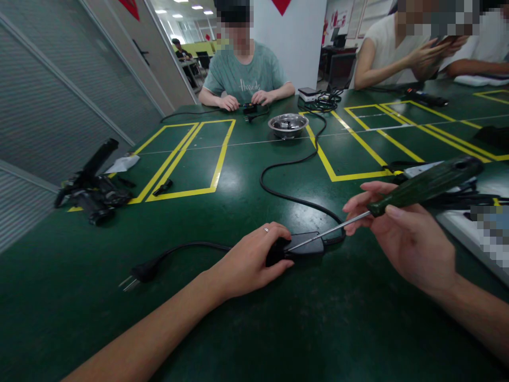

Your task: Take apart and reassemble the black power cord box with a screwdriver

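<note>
My left hand (pixel 254 257) is closed around the left end of a black power adapter (pixel 308 244), which lies on the green table. A cord runs left from it to a plug (pixel 145 271) with bare metal prongs. In my right hand (pixel 409 239) is a screwdriver (pixel 429 185) with a dark green handle, held at a slant between thumb and fingers. Its thin shaft crosses over the adapter, and the tip is beside my left fingers at the adapter. Whether the tip sits in a screw or a seam, I cannot tell.
A metal bowl (pixel 288 126) with small items stands further back. A black cable (pixel 278 193) winds from the adapter toward a coiled heap (pixel 328 99). Black gear (pixel 95 185) lies at left, cables and devices at right. Across the table a person (pixel 246 74) handles a similar black device.
</note>
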The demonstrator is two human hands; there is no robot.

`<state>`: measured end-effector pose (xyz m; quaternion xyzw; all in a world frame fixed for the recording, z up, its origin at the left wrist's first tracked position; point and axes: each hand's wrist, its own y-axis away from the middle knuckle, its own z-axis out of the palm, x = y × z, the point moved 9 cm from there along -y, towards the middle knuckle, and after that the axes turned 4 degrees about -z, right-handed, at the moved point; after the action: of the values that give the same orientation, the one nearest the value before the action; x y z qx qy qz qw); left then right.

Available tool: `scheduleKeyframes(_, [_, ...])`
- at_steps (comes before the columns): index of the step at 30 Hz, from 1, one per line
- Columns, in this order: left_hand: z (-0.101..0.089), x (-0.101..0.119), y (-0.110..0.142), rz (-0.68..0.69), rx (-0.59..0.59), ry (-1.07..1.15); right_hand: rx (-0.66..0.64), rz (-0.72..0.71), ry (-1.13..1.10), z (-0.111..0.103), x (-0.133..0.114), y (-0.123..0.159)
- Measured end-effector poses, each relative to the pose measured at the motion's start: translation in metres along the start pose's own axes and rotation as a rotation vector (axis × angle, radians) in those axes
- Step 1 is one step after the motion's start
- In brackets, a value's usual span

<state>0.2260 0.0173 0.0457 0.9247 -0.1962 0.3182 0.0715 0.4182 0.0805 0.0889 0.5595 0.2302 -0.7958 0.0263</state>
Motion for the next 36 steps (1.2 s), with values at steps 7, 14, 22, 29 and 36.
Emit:
scheduleKeyframes(7, [-0.001,0.0,-0.001,0.003,0.01,0.0,0.073,0.026,0.16,-0.011,-0.002,0.0])
scheduleKeyframes(14, [0.0,0.0,0.0,-0.004,0.001,-0.005,0.093,-0.022,0.336,-0.017,-0.004,-0.003])
scheduleKeyframes(22, [0.0,0.0,0.0,0.001,0.008,-0.007,0.044,0.069,0.105,-0.008,0.008,-0.003])
scheduleKeyframes(29, [0.0,0.0,0.0,-0.002,0.004,-0.01,0.016,0.078,-0.008,-0.006,0.007,-0.004])
scheduleKeyframes(36, [0.0,-0.001,-0.001,-0.013,-0.002,-0.015,0.094,-0.001,0.188,-0.017,-0.002,-0.006])
